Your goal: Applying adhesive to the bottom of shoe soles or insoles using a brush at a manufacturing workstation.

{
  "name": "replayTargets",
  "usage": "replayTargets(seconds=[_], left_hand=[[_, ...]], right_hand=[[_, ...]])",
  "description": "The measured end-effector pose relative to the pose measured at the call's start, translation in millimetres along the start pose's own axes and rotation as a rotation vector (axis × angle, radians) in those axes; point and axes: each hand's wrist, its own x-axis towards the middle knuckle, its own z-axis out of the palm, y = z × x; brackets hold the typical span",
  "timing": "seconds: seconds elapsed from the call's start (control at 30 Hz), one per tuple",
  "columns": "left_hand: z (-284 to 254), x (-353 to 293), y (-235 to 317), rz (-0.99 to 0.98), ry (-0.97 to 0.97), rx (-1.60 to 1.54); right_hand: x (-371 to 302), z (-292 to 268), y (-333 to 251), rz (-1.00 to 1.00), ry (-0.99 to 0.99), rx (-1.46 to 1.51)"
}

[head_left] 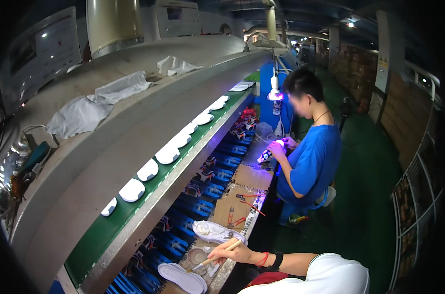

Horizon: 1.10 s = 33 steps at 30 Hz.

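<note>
My right hand (230, 253) is closed round a brush (215, 257) with a pale wooden handle. The brush's bristles point down to the left, at the edge of a white shoe sole (176, 278) on the bench; whether they touch it I cannot tell. Just behind the brush sits a small round dish (198, 257), partly covered by my hand and the handle. Beyond it lies another white sole (210, 230) with crumpled white material and small bits on it. My left hand is out of view.
Left of the bench, a green conveyor belt (97, 239) carries several white soles (132, 190). Blue racks (198, 206) with shoe parts stand beneath. Red-handled tools (238, 221) lie on the bench. Farther along, a person in blue (314, 152) holds a shoe (271, 151) under a purple lamp (275, 93).
</note>
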Motion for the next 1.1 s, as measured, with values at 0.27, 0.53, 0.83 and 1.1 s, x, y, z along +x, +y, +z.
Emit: replayTargets(seconds=[0.27,0.53,0.83,1.1], left_hand=[[-4.9,-3.5,39.8,-0.009,-0.107,-0.116],[-5.9,15.9,39.4,-0.014,-0.229,-0.178],[-21.3,13.6,39.1,-0.015,-0.294,-0.186],[-38.2,2.4,42.8,0.000,-0.324,-0.176]], right_hand=[[-2.6,41.4,19.1,0.132,-0.077,-0.033],[-8.7,71.9,26.8,0.171,-0.105,-0.104],[-4.4,82.2,44.9,0.223,-0.150,-0.082],[-3.4,90.0,59.4,0.275,-0.230,-0.051]])
